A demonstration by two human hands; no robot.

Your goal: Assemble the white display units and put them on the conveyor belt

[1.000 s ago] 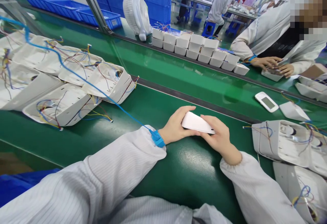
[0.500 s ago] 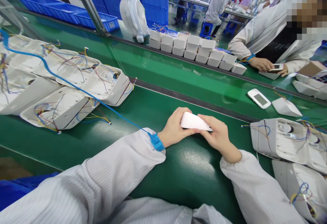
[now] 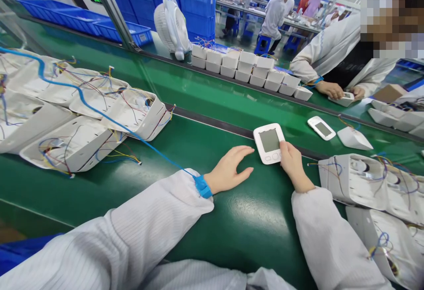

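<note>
My right hand grips the right edge of a white handheld monitor, its face turned toward me. A grey screen fills most of that face, with two small buttons below it. My left hand is open just left of the monitor, thumb and fingers apart and holding nothing. Around the left wrist sits a blue strap, from which a blue cord runs off to the left.
White housings with loose wires lie at left and right. Beyond the dark rail are another white monitor, a white wedge-shaped housing, a row of stacked white housings, a fan and a co-worker's hands.
My left hand has let go of the monitor and opened. The right hand has turned the monitor so its screen shows, moving it slightly up. The view has shifted a little.
</note>
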